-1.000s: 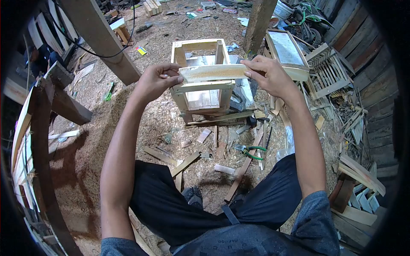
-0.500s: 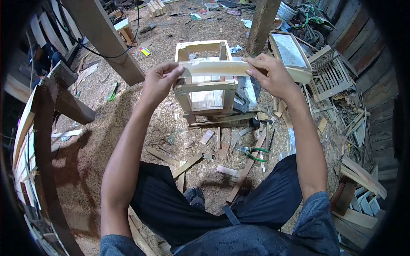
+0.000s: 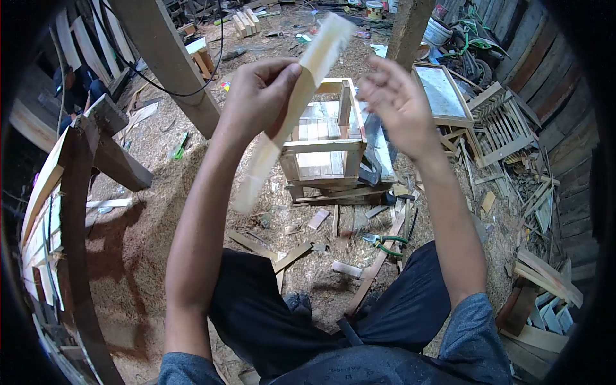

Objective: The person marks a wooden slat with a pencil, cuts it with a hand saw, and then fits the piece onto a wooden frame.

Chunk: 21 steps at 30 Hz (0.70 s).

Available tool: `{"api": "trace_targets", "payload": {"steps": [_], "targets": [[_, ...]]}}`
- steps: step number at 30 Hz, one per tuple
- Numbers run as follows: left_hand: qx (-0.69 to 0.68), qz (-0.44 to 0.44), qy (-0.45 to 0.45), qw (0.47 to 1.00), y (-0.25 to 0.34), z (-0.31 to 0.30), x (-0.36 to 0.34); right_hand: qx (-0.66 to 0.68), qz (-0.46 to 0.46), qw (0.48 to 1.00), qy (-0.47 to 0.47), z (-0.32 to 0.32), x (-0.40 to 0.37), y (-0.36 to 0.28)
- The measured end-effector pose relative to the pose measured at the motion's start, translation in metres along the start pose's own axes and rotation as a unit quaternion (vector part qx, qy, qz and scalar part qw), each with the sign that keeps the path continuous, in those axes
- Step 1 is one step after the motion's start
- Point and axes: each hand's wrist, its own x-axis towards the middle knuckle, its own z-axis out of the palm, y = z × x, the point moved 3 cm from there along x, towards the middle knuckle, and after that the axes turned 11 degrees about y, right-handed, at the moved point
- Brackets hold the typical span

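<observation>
A thin pale wooden strip point(image 3: 299, 106) is tilted in the air, its upper end to the right and its lower end to the left. My left hand point(image 3: 266, 90) pinches it near the middle, thumb on its face. To the right, apart from the strip, my right hand point(image 3: 394, 96) is raised with its fingers spread and slightly blurred; nothing shows in it. Behind and below the strip stands a small wooden frame point(image 3: 321, 147) with slats inside, partly covered by the strip.
Green-handled pliers point(image 3: 389, 244) and wood offcuts point(image 3: 347, 269) lie on the shavings-covered floor. A wooden post point(image 3: 168, 70) rises at the left, another post point(image 3: 405, 32) behind my right hand. A person point(image 3: 80, 86) crouches at the far left. Slatted pieces point(image 3: 507, 128) lean at the right.
The strip has turned from level to steeply tilted in my left hand. My right hand has let go of it and opened. The view has shifted slightly.
</observation>
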Motion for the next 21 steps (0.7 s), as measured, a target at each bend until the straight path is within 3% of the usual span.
{"api": "trace_targets", "payload": {"steps": [2,3,4,5,7,9,11,13,16,17,19,21], "targets": [[0.053,0.003,-0.033,0.998,-0.002,-0.001,-0.005,0.0,-0.043,0.999,-0.019,-0.007,0.007,0.0],[0.087,0.077,-0.065,0.991,-0.012,0.003,-0.006,-0.001,-0.088,0.995,-0.036,-0.009,0.009,0.0],[0.121,0.151,-0.098,0.976,-0.019,0.007,-0.008,0.013,-0.075,0.996,-0.053,-0.007,0.009,0.011],[0.123,0.15,-0.1,0.976,-0.028,0.007,-0.009,0.016,-0.073,0.996,-0.051,-0.01,0.006,0.015],[0.148,0.196,-0.133,0.96,-0.039,0.007,-0.011,-0.181,-0.02,0.977,-0.114,-0.007,0.001,0.02],[0.155,0.204,-0.132,0.957,-0.049,0.006,-0.01,-0.194,-0.047,0.976,-0.082,-0.002,0.001,0.036],[0.155,0.182,-0.12,0.964,-0.055,0.0,-0.004,-0.091,0.026,0.994,-0.054,0.001,0.001,0.052],[0.196,0.19,-0.119,0.955,-0.058,-0.012,-0.003,-0.056,0.021,0.997,-0.042,0.007,-0.002,0.073],[0.239,0.045,-0.151,0.958,-0.089,-0.032,-0.006,-0.005,0.023,0.999,-0.025,0.013,-0.011,0.094],[0.204,0.047,-0.119,0.971,-0.093,-0.04,-0.009,0.017,0.028,0.999,-0.02,0.015,-0.014,0.097],[0.189,-0.03,-0.119,0.974,-0.102,-0.053,-0.012,0.013,0.046,0.998,-0.029,0.018,-0.018,0.091],[0.183,-0.041,-0.114,0.976,-0.104,-0.059,-0.015,-0.061,0.04,0.997,-0.035,0.019,-0.021,0.088]]}}
